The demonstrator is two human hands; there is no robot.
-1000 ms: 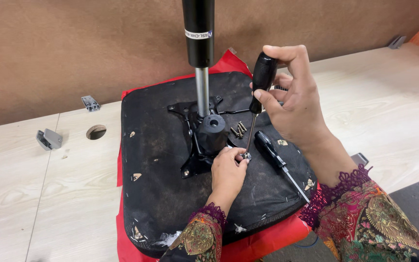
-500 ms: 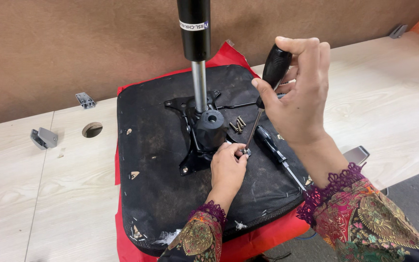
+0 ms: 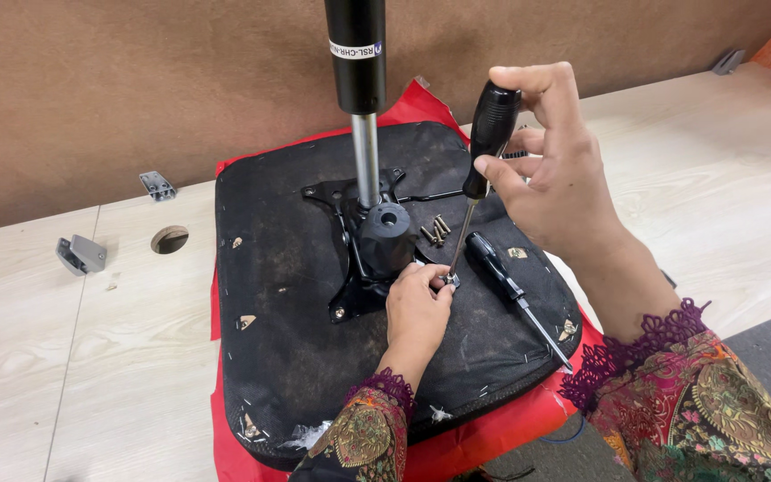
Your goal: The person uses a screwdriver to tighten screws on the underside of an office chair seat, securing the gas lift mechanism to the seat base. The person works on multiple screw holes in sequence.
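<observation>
An upturned chair seat (image 3: pixel 296 357), black underside uppermost over red fabric, is laid on the pale wooden counter (image 3: pixel 64 375). A black metal mounting plate (image 3: pixel 359 259) with an upright gas cylinder (image 3: pixel 359 71) is set at its centre. A black-handled screwdriver (image 3: pixel 488 134) is gripped by the closed right hand (image 3: pixel 555 170); since a second ago its handle has been tilted away from upright, while the tip is kept at the plate's near right corner. There a small screw (image 3: pixel 450 280) is pinched by the fingertips of the left hand (image 3: pixel 417 312), so the screw appears to be only being seated, not yet driven home. A second screwdriver (image 3: pixel 515 295) and loose screws (image 3: pixel 436 229) are laid just beside the plate. Grey metal brackets (image 3: pixel 82 254) and a round hole (image 3: pixel 169 238) are found on the counter.
</observation>
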